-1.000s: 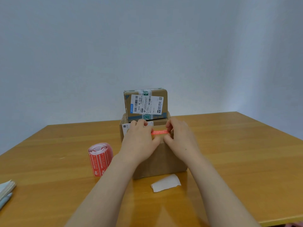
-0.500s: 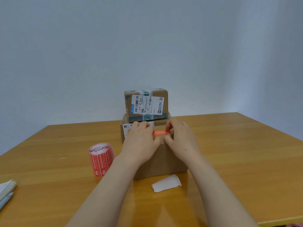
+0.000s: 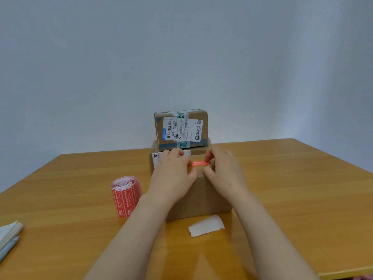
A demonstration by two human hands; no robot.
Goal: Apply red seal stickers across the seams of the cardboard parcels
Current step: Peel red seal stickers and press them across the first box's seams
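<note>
The person is holding a red seal sticker stretched sideways across the top of the nearest cardboard parcel, close to its front edge. The left hand is curling its fingers over the sticker's left end and holding it down. The right hand is pinching the right end between thumb and forefinger. Only the short red stretch between the two hands is showing.

Over the last second almost nothing is shifting: both hands are staying on the same sticker at the same spot, with the right fingertips only creeping a little along the strip. That is reading as smoothing and pressing down, not as placing. This seal is probably nearly finished, though the hands are hiding the seam, so whether the strip truly crosses it cannot be told.

Behind, a smaller labelled parcel is sitting on top of another box, and no red seal is showing on either from here. The roll of red stickers is standing on the desk just left of the near parcel. A curled white backing strip is lying in front of it, which suggests the liner is already off.
</note>
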